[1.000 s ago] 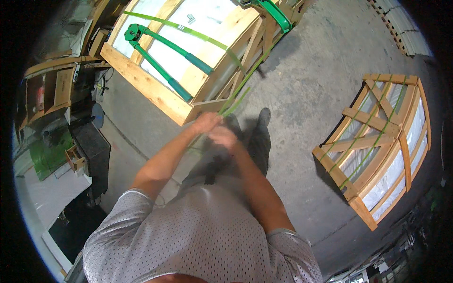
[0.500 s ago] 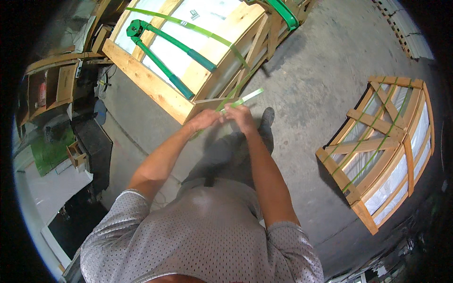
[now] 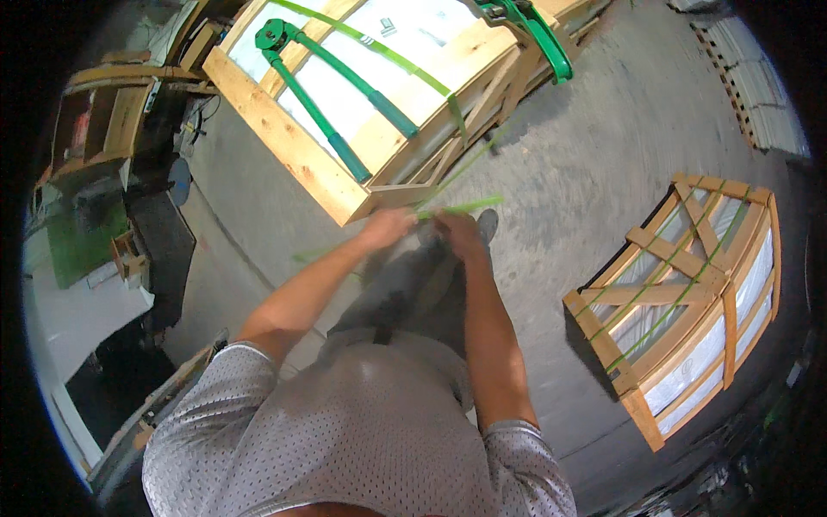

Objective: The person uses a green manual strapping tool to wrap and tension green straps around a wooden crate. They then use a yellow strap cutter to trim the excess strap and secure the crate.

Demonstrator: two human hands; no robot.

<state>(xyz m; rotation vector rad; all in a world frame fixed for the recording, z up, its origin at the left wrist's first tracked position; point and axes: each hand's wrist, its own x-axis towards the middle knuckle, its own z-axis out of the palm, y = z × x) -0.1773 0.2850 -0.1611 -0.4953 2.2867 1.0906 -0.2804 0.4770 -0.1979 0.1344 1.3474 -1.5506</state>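
Head: held strap (image 3: 475, 206) near crate (image 3: 284, 138), green tool (image 3: 311, 108) atop; 2nd crate (image 3: 685, 295) right

No writing is legible — the small dark mark (image 3: 388, 27) on the white sheet (image 3: 426, 19) at twelve o'clock is too tiny to read.

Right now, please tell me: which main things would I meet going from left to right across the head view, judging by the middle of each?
Green sheet, long-handled green tool, left hand, right hand, green lever tool, smaller strapped wooden crate.
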